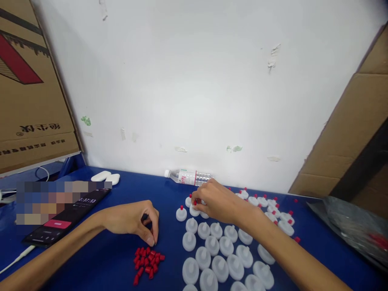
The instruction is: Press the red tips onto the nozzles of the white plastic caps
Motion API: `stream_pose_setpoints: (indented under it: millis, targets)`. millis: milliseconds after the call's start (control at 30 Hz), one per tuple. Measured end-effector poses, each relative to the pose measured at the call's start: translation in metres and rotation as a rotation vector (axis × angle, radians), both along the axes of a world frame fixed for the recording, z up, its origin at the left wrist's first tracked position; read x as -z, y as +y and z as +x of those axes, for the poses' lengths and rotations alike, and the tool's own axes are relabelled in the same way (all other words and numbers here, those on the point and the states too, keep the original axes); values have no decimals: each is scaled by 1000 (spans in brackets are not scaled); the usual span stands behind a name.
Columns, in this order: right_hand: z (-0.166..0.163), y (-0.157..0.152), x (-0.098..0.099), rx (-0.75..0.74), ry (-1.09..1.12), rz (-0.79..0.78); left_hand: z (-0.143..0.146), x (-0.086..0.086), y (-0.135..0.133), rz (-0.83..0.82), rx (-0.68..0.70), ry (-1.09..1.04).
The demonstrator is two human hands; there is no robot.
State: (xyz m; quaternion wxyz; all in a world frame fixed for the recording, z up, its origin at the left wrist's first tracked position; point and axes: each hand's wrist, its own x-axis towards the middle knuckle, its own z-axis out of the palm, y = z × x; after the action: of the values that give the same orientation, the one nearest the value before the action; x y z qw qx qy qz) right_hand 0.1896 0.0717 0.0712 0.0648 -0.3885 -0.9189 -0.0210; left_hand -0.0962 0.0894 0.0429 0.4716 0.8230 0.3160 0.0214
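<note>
My left hand (138, 220) hovers just above a loose pile of small red caps (147, 262). Its thumb and finger are pinched together; whether anything is between them is too small to make out. Farther right and back, my right hand (212, 202) has its fingers closed around a red cap (195, 201) at the tip of a white domed plastic piece (194, 210). Beside it stands another capped white piece (181, 214). Nearer to me are rows of several uncapped white pieces (220, 268), nozzles upward. Part of the back row is hidden behind my right hand and forearm.
A clear bottle (187, 177) lies against the wall. To the right are more red-capped pieces (286, 227) and a grey plastic bag (354, 226). A phone (65, 218) with a cable and a white earbud case (104, 177) are at left. Cardboard (348, 117) flanks the table.
</note>
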Motion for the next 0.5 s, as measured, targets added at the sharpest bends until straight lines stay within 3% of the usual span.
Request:
stream_pose_setpoints:
  millis: [167,500]
  targets:
    - [1,3,7,15,6,-15,-2,-2,0,3,14,0]
    - [5,-1,-9,15,69,34,-4,1,0,-3,18,4]
